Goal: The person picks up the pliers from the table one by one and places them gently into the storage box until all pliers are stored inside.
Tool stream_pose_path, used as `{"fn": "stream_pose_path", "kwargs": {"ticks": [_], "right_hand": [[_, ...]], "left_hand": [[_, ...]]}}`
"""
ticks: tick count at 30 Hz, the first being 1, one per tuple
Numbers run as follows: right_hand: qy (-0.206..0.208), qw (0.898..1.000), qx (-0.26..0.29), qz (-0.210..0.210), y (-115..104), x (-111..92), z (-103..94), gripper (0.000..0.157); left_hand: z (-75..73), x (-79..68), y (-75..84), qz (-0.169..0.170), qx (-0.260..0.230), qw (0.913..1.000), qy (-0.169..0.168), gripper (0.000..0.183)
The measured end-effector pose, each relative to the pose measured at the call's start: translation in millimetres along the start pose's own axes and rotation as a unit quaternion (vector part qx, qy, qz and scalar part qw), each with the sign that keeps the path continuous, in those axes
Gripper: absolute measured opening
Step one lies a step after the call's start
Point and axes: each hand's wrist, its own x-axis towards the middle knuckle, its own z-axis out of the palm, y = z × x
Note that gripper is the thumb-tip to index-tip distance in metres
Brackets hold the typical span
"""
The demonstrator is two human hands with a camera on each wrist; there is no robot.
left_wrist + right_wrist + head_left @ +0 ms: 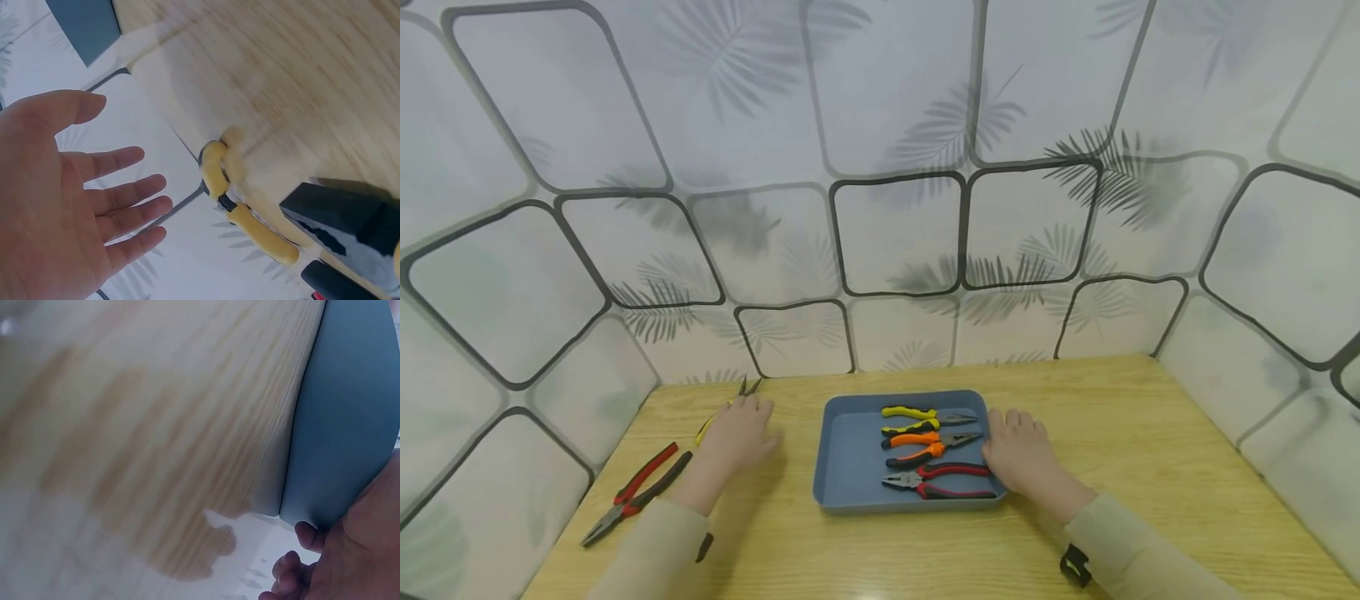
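Probably the reach step: left hand (739, 435) empty, fingers apart, near yellow-handled pliers (248, 224) toward back-left corner of desk (1150, 467); next needs fingers round a handle, path looks unblocked. Right hand (1021, 452) against right edge of blue tray (850, 454), grip unclear. Three pliers (936, 450) crowd its right half; red-and-black pliers (625, 503) near desk's left edge.

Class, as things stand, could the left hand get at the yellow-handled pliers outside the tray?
Probably yes: the left hand is open near those pliers, and the left wrist view shows nothing blocking the gap between them.
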Motion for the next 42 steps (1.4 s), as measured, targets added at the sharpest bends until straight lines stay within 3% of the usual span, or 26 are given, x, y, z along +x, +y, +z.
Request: {"fn": "stream_pose_path", "kwargs": {"ticks": [19, 42], "right_hand": [[0.006, 1.0, -0.007, 0.002, 0, 1, 0.9, 0.022], [0.004, 1.0, -0.004, -0.001, 0, 0, 1.4, 0.028]], "left_hand": [[4.4, 0.7, -18.2, -0.031, -0.019, 0.999, -0.025, 0.061], [12.3, 8.9, -40.5, -0.062, -0.035, 0.9971, -0.027, 0.066]]}}
